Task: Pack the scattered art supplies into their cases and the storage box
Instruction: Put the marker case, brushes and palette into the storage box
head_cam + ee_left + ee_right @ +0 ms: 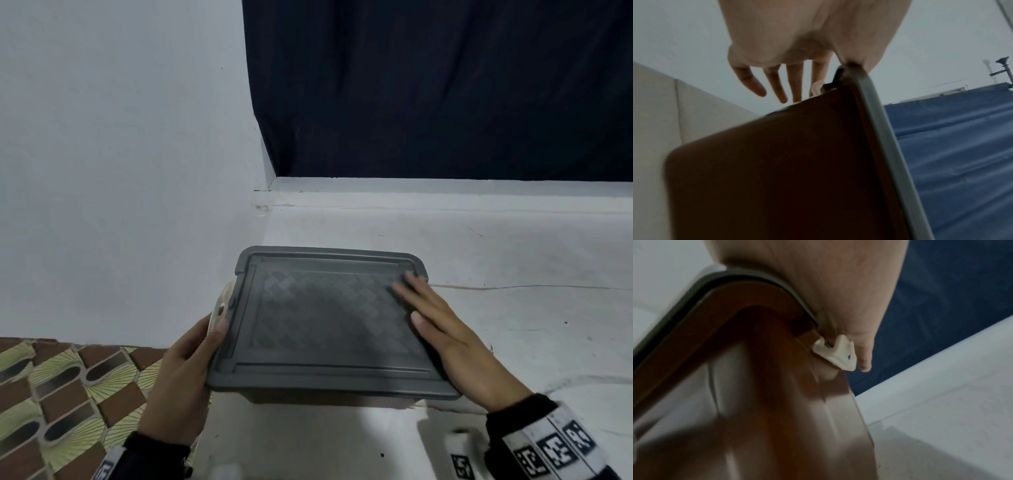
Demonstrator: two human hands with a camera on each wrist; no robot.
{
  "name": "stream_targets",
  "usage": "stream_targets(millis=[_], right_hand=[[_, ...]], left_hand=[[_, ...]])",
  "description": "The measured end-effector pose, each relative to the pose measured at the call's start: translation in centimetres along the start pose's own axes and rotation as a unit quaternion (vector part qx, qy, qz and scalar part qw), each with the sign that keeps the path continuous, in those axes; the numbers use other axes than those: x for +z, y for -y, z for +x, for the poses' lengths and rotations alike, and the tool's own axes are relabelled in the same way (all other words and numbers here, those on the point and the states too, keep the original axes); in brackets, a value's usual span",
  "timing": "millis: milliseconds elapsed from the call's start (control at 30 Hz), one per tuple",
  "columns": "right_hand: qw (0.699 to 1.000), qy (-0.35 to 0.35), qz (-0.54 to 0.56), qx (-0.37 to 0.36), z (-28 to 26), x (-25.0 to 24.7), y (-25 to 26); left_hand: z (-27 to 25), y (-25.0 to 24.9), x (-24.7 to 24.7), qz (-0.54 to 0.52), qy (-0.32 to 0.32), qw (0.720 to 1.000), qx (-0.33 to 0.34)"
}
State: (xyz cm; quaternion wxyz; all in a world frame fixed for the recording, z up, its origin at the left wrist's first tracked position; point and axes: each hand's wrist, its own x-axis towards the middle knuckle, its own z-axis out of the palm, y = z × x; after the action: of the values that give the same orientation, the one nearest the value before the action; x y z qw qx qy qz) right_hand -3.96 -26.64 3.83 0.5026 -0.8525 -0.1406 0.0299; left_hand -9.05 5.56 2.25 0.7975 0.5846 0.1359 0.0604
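The storage box (329,399) stands on the white floor (513,246), near the corner where the pale wall (120,137) meets the dark curtain (445,85), with its grey lid (329,315) already seated on top; no loose art supplies show in any view, so the packing itself looks done and the closing is the step in hand; the left hand (181,380) is at the box's left end, thumb lying on the lid's rim and fingers reaching down beside the cream latch (221,308), extended rather than clenched in the left wrist view, most likely to steady that end and get at the clasp; whether they actually touch the latch I cannot tell; the right hand (442,329) lies flat on the lid's right side, fingers straight and pressing near the far right corner, grasping nothing, which would hold the lid down so the rim mates; in the right wrist view the right latch (835,352) juts out from the brown wall just under the lid's rim, seemingly not yet snapped over; a patterned mat (51,394) lies by the box's near left corner; a lid pressed on one side only may ride up on the other.
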Motion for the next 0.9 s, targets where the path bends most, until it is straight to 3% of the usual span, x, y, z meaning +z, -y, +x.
stream_targets(millis=[133,200,267,400,467,533,633,700,800,900], right_hand=[[0.961,-0.154,0.173,0.148,0.0,1.0,0.0],[0.938,-0.157,0.230,0.205,-0.1,1.4,-0.4],[0.927,-0.156,0.264,0.215,-0.2,1.6,-0.4],[0.963,-0.213,0.088,0.142,-0.2,1.5,-0.4],[0.973,-0.215,-0.005,0.083,-0.2,1.3,-0.2],[0.976,-0.183,-0.097,0.071,-0.3,1.2,0.4],[0.951,-0.105,-0.284,0.055,-0.1,0.8,1.3],[0.922,-0.067,-0.377,0.055,0.2,0.5,1.7],[0.916,-0.051,-0.390,0.078,0.5,1.2,2.0],[0.936,-0.060,-0.336,0.085,1.1,1.8,1.6]], left_hand=[[0.3,0.3,0.1,-0.071,0.022,0.997,-0.016],[0.5,0.3,0.1,-0.072,0.017,0.997,0.002],[0.5,0.4,-0.2,-0.029,-0.004,0.998,0.048],[0.5,0.0,-1.0,0.203,0.020,0.969,0.140],[0.6,-0.3,-1.5,0.325,0.055,0.928,0.172],[0.8,-0.9,-1.9,0.446,0.095,0.869,0.193],[1.0,-2.4,-1.9,0.574,0.121,0.784,0.202],[1.0,-2.8,-1.7,0.615,0.114,0.753,0.202],[0.9,-2.4,-0.6,0.638,0.106,0.739,0.187],[1.1,-1.6,0.6,0.595,0.085,0.776,0.192]])
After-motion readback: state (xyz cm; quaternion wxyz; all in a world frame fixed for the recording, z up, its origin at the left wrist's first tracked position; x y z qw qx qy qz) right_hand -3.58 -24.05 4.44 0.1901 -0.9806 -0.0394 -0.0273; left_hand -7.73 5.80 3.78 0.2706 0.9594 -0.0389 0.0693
